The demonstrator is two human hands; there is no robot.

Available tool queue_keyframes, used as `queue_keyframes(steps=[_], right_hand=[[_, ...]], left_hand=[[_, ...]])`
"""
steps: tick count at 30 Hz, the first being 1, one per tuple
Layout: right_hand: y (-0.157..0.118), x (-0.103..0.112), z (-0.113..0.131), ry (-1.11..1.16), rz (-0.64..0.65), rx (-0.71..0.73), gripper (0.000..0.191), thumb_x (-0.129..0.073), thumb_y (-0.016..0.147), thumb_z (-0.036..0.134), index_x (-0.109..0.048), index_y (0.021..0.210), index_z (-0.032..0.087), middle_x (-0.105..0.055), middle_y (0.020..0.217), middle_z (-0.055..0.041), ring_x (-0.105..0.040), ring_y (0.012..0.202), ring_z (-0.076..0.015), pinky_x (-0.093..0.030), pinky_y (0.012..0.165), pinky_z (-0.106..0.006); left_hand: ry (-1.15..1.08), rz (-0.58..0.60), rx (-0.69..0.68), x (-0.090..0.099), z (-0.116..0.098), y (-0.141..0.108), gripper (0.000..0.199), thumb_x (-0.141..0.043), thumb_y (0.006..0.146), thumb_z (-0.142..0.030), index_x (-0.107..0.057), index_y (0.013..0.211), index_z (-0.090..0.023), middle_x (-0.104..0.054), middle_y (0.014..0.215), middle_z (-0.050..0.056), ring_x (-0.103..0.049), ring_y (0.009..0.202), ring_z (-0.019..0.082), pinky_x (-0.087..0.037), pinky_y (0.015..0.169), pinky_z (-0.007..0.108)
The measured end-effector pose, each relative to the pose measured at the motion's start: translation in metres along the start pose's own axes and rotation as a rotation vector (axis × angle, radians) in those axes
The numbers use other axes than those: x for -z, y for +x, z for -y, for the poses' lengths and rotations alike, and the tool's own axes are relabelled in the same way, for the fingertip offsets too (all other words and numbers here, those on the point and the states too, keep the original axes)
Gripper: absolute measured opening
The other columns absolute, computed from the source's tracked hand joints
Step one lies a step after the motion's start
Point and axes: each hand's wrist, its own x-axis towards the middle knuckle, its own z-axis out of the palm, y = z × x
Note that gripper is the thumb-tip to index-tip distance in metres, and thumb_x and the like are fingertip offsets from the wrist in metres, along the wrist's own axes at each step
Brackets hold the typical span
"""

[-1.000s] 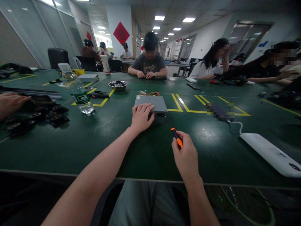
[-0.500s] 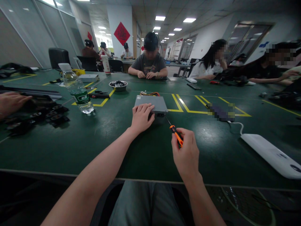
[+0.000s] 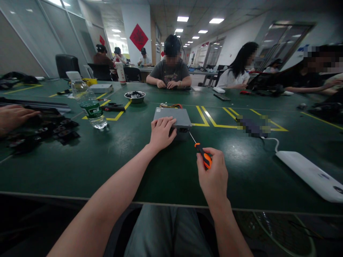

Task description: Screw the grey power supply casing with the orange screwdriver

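Observation:
A flat grey computer power supply [image 3: 182, 117] lies on the green table, with its colored cables [image 3: 171, 105] at the back and a black socket on its front side. My left hand [image 3: 163, 131] grips its front left part, fingers spread over the top and thumb down by the front side. Closed round an orange and black screwdriver [image 3: 199, 149] is my right hand [image 3: 213, 169]. The thin shaft points up and left at the front right corner of the power supply. Whether the tip touches the metal I cannot tell.
A water bottle [image 3: 91, 107] stands at the left, beside black parts [image 3: 63, 132] and another person's hand [image 3: 16, 117]. Beyond are a metal bowl [image 3: 134, 99] and black tools [image 3: 114, 107]. At the right lies a white device [image 3: 308, 175] with a cable. A person [image 3: 171, 71] sits opposite.
My right hand and the screwdriver have shifted slightly right and down, and the handle has turned a little. My left hand and the power supply have stayed put.

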Motion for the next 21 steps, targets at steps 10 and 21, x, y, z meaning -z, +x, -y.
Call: queue_keyframes(steps=[10,21], right_hand=[[0.0003,0.0029,0.0008,0.046,-0.02,0.006,0.015,-0.04,0.091,0.027,-0.047,0.101,0.019,-0.053,0.096,-0.0082,-0.055,0.088,-0.0184,-0.05,0.074,-0.036],[0.002,0.0028,0.0004,0.083,-0.083,0.107,0.014,-0.05,0.086,0.024,-0.047,0.099,0.02,-0.056,0.103,-0.0096,-0.054,0.099,-0.0202,-0.047,0.083,-0.039]], left_hand=[[-0.009,0.009,0.007,0.0005,-0.0009,0.0002,0.033,-0.047,0.087,-0.03,-0.052,0.12,-0.026,-0.055,0.128,0.004,-0.045,0.119,0.023,-0.028,0.097,0.042],[0.002,0.02,0.014,-0.0005,-0.0016,0.0005,0.033,-0.047,0.088,-0.031,-0.052,0.12,-0.026,-0.055,0.129,0.003,-0.044,0.119,0.023,-0.027,0.097,0.042]])
